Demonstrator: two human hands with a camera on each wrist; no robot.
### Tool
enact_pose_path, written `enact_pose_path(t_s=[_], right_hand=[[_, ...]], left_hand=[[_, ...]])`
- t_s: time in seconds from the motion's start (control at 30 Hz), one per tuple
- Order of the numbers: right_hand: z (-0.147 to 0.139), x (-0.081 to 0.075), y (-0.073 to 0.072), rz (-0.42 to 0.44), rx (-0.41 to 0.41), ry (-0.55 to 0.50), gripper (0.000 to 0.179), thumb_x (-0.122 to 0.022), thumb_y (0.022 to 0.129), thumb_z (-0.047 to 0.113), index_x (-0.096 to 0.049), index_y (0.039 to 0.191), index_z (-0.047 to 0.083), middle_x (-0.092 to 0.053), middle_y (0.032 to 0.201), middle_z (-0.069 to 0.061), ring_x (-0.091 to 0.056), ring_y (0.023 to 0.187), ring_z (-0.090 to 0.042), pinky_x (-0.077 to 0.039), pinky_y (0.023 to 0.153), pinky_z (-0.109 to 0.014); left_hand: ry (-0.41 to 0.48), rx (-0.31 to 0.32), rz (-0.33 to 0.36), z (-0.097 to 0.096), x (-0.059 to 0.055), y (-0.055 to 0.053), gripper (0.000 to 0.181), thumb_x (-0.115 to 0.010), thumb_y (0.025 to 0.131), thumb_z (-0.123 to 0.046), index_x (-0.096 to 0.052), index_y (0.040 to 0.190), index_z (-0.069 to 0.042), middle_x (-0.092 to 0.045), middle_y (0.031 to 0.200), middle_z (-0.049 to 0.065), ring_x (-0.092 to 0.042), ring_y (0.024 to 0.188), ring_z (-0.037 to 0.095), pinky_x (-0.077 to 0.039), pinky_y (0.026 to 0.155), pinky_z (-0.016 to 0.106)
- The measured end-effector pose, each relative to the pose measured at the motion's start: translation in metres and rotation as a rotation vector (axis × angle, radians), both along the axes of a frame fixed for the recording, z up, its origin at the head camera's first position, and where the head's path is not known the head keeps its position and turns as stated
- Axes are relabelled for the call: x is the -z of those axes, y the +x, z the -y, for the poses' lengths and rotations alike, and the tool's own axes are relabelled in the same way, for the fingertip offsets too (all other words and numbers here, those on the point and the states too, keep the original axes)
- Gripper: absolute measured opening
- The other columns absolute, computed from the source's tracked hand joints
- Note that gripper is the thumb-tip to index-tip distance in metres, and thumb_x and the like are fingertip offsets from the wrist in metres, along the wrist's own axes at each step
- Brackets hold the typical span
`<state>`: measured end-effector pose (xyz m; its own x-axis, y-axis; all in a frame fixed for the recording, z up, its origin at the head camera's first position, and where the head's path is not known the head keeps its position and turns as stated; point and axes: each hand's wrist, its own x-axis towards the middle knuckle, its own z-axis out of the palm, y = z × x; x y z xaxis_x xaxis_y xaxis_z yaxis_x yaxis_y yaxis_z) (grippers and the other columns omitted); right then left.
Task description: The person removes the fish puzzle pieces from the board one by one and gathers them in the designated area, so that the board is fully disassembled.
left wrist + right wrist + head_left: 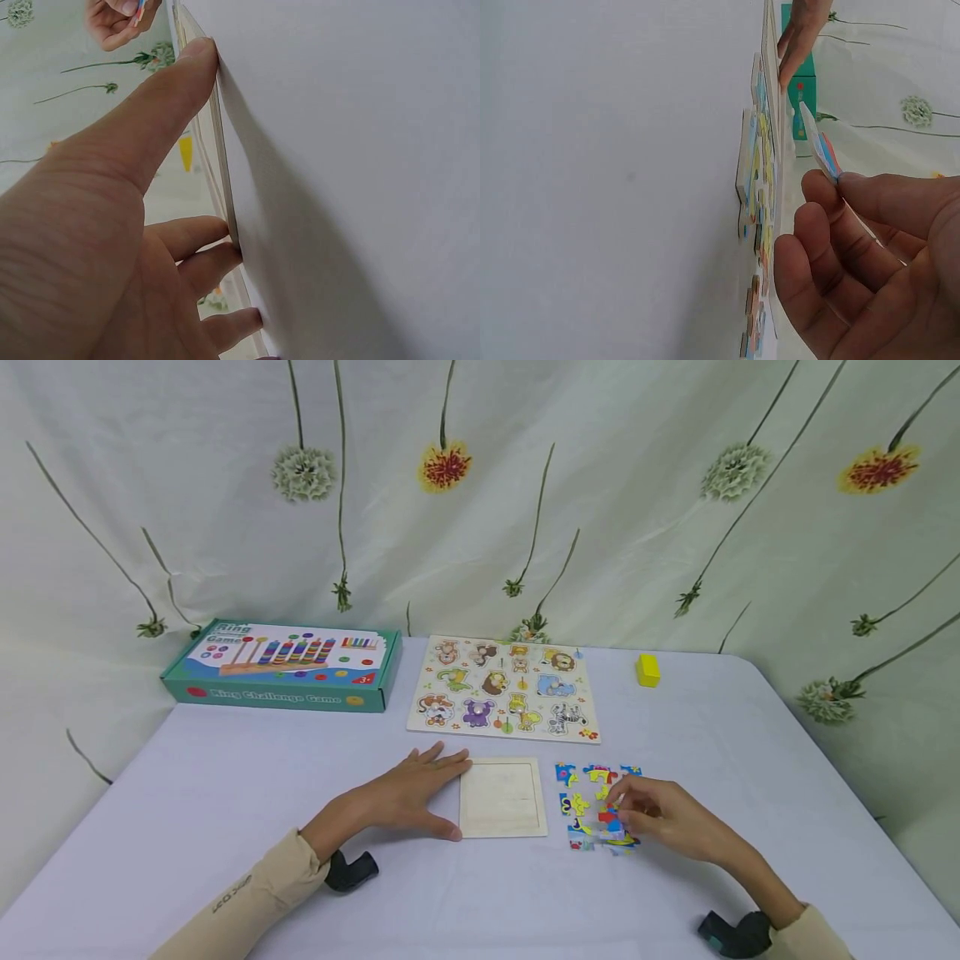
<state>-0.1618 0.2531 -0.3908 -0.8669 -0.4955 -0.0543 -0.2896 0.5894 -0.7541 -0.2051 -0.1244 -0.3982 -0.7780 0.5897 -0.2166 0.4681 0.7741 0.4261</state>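
A plain wooden puzzle tray (502, 797) with a raised rim lies on the white table. My left hand (408, 795) spreads at its left side, thumb at the near left corner and fingertips at the far left corner. Just right of the tray lie several colourful jigsaw pieces (578, 804) in a loose group. Over these, my right hand (671, 817) pinches one jigsaw piece (823, 152) between thumb and forefinger. In the right wrist view that piece is tilted on edge above the table, showing red and blue, with its other fingers loosely curled below.
Behind the tray lies an animal puzzle board (502, 689). A green Ring Challenge Game box (281, 665) stands at the back left, and a yellow block (648, 670) at the back right. A flower-printed cloth (622, 510) hangs behind the table.
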Motion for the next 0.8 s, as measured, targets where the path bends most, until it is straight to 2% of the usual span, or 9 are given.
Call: enact_pose_path(t_s=[0.17,0.43,0.63,0.8], right_hand=[[-0.008,0.000,0.002,0.018,0.001,0.006,0.011,-0.062,0.093,0.014,-0.061,0.103,0.010,-0.061,0.080,0.000,-0.058,0.071,-0.014,-0.050,0.063,-0.022],[-0.018,0.003,0.005,0.015,0.019,0.024,0.011,-0.063,0.093,0.015,-0.062,0.103,0.012,-0.059,0.079,0.001,-0.056,0.071,-0.012,-0.049,0.062,-0.022],[-0.025,0.003,0.006,0.041,0.011,0.023,0.011,-0.061,0.093,0.014,-0.062,0.104,0.011,-0.060,0.084,0.001,-0.055,0.076,-0.011,-0.048,0.067,-0.021],[-0.029,0.003,0.008,0.070,0.026,0.022,0.015,-0.062,0.093,0.014,-0.062,0.107,0.009,-0.059,0.085,-0.001,-0.055,0.076,-0.011,-0.049,0.065,-0.021]], left_hand=[[0.004,0.006,0.000,0.000,-0.001,0.001,0.097,-0.076,0.073,-0.055,-0.032,0.151,-0.017,-0.022,0.159,-0.003,-0.003,0.148,0.030,-0.004,0.118,0.052],[0.006,0.001,0.004,0.000,-0.003,0.002,0.096,-0.076,0.073,-0.054,-0.032,0.151,-0.017,-0.022,0.159,-0.003,-0.003,0.148,0.029,-0.004,0.119,0.051],[0.011,-0.001,0.006,0.000,-0.004,0.002,0.096,-0.077,0.073,-0.054,-0.033,0.150,-0.017,-0.023,0.158,-0.002,-0.003,0.148,0.030,-0.004,0.118,0.052],[0.010,-0.002,0.006,0.000,-0.004,0.003,0.096,-0.077,0.073,-0.054,-0.033,0.151,-0.016,-0.023,0.158,-0.002,-0.003,0.148,0.031,-0.004,0.118,0.052]])
